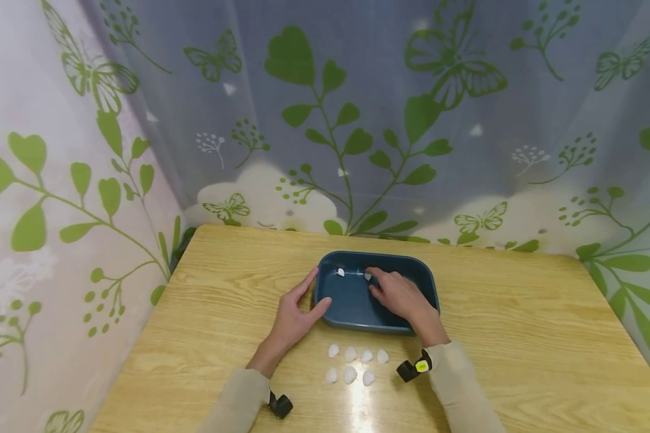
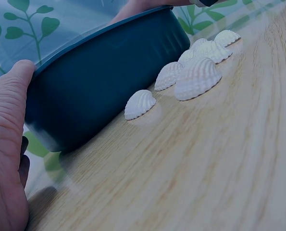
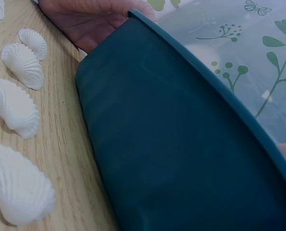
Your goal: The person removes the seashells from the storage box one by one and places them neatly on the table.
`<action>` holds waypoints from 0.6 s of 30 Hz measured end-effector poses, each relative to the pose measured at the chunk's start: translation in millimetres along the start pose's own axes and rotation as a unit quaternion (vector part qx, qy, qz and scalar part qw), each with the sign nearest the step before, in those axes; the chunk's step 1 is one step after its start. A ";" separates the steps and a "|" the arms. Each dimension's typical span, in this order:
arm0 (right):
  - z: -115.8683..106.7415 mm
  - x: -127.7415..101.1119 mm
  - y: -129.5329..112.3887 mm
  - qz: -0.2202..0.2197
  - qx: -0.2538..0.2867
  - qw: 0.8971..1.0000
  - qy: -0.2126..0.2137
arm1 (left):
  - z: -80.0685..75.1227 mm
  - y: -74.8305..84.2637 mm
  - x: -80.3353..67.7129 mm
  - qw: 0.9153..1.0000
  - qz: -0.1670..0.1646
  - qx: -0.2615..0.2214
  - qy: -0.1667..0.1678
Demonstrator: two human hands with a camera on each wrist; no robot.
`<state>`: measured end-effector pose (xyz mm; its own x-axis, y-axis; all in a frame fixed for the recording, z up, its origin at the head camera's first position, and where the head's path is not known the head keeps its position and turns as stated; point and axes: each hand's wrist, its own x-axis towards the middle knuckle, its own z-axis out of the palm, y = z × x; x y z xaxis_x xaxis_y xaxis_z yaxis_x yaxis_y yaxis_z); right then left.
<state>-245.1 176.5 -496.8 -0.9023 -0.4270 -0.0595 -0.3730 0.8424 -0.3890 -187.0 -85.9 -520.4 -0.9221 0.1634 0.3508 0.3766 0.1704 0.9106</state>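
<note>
A dark blue rectangular tub (image 1: pixel 357 328) stands on the table. My left hand (image 1: pixel 294 316) rests against its left end, thumb and fingers spread and fairly straight, with the thumb (image 2: pixel 20 74) at the rim. My right hand (image 1: pixel 403 294) reaches inside the tub and pinches a small whitish seashell (image 1: pixel 368 276) near the far wall. Another white seashell (image 1: pixel 340 272) lies inside, to the left of it. The tub's wall hides most of the right hand in the right wrist view.
Several ribbed white seashells (image 1: pixel 349 375) lie in two rows on the wooden table (image 1: pixel 238 270), between the tub and me. One shell (image 2: pixel 140 104) sits close to the tub's near wall. A patterned curtain (image 1: pixel 357 120) hangs behind the table.
</note>
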 end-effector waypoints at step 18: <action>1.5 1.9 -2.4 0.015 -0.028 0.999 0.012 | 4.4 -42.6 0.7 1.000 0.019 0.002 0.000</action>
<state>-245.5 173.2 -497.3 -0.9181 -0.3934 -0.0482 -0.3562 0.8723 -0.3348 -203.3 -88.7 -560.0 -0.9073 0.1688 0.3850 0.4114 0.1676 0.8959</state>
